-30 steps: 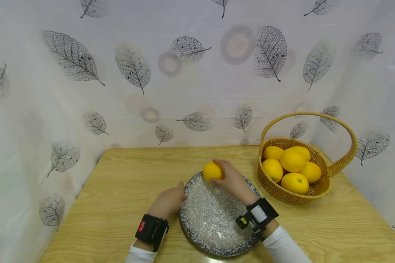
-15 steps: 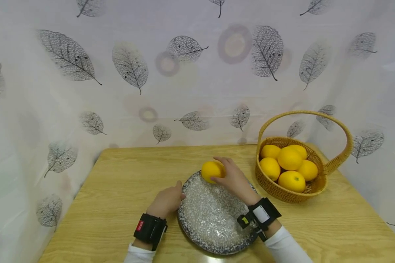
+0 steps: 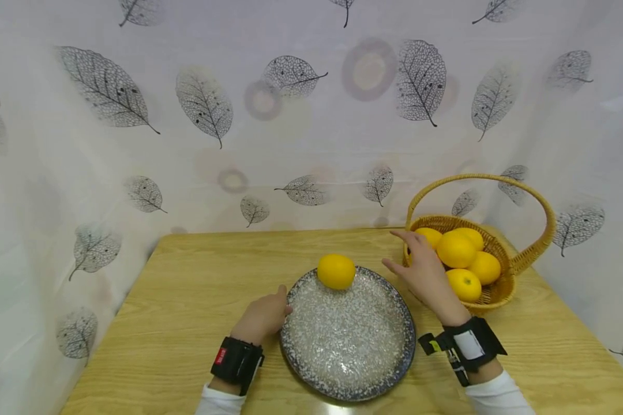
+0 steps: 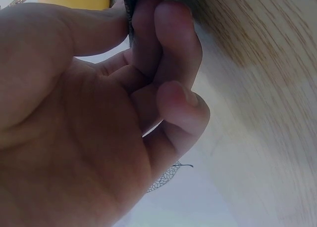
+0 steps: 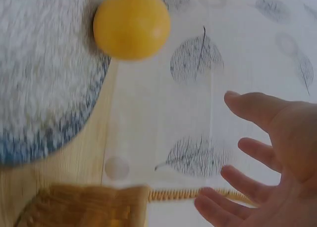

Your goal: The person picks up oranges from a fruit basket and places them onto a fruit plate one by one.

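A speckled grey plate (image 3: 348, 340) with a dark rim lies on the table. My left hand (image 3: 262, 317) pinches its left rim; the left wrist view shows the thumb (image 4: 99, 29) on one side of the edge and curled fingers on the other. One smooth, oval yellow fruit (image 3: 336, 271) rests at the plate's far rim, touched by neither hand. My right hand (image 3: 428, 276), fingers spread and holding nothing, is over the near left side of a wicker basket (image 3: 498, 297). Several similar yellow fruits (image 3: 457, 249) fill the basket, partly hidden by that hand.
The basket's tall arched handle (image 3: 480, 176) rises above the fruits. Behind the wooden table (image 3: 213, 259) hangs a pale curtain (image 3: 311, 144) with a leaf print, closing off the back and sides.
My right hand has let go of the yellow fruit, leaving it on the plate's far rim, and has moved right to the basket. My left hand stays at the plate's rim.
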Tool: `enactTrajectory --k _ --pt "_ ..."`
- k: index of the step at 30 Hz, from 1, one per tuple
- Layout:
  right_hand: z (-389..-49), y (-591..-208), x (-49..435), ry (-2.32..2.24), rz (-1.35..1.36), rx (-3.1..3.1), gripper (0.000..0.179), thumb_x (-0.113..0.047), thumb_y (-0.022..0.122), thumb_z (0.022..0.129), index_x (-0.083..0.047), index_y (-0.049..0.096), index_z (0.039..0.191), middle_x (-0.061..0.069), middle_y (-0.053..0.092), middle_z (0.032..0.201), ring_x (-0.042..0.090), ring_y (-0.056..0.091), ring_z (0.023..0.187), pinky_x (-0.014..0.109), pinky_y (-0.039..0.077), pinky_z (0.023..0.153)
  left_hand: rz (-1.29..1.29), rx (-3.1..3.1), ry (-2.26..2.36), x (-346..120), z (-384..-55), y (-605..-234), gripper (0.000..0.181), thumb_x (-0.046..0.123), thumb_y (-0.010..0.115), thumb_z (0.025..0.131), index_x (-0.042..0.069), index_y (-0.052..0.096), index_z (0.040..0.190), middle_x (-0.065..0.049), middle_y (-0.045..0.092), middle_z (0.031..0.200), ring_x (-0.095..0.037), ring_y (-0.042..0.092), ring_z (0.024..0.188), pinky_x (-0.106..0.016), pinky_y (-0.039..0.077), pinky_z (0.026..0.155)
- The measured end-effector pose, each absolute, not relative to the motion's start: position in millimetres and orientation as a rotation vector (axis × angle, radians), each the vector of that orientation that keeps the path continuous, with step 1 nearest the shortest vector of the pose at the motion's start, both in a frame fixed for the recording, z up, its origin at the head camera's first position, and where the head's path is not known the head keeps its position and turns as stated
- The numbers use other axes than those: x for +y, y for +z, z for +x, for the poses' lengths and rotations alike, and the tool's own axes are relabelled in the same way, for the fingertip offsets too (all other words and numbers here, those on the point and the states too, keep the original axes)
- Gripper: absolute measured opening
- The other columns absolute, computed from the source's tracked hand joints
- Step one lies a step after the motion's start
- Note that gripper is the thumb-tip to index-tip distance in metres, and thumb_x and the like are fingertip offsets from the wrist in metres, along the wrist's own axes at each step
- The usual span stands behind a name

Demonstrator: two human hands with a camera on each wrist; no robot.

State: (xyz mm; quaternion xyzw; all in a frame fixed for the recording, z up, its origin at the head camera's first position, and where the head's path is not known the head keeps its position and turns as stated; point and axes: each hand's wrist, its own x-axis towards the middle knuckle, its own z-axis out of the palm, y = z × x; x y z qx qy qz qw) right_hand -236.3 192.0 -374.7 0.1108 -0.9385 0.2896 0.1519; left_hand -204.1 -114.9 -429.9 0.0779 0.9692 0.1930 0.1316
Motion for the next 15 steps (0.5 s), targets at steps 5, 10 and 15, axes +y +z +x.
enactTrajectory --k 5,10,15 --pt "-236 -375 231 0.741 0.181 -2.537 0.055 -0.014 0.075 0.08 0.005 0.056 0.129 0.038 0.042 0.134 0.055 0.035 0.121 0.07 0.033 0.095 0.233 2.821 0.554 -115 -204 -429 0.057 0.019 0.054 0.098 -0.011 0.038 0.143 -0.029 0.067 0.122 -0.036 0.065 0.105 -0.052 0.055 0.091" --pt "-233 -382 267 0.653 0.011 -2.538 0.06 -0.017 0.075 0.081 0.007 0.053 0.131 0.041 0.035 0.138 0.058 0.026 0.125 0.072 0.024 0.099 0.233 2.818 0.566 -115 -203 -430 0.056 0.019 0.054 0.097 -0.012 0.039 0.142 -0.03 0.067 0.121 -0.035 0.066 0.103 -0.052 0.056 0.088" --pt "-229 -392 292 0.684 -0.112 -2.624 0.069 -0.024 0.071 0.085 0.01 0.043 0.138 0.047 0.029 0.139 0.062 0.021 0.126 0.074 0.02 0.099 0.222 2.82 0.568 -115 -203 -430 0.056 0.019 0.054 0.097 -0.011 0.039 0.143 -0.03 0.067 0.122 -0.034 0.066 0.103 -0.052 0.056 0.089"
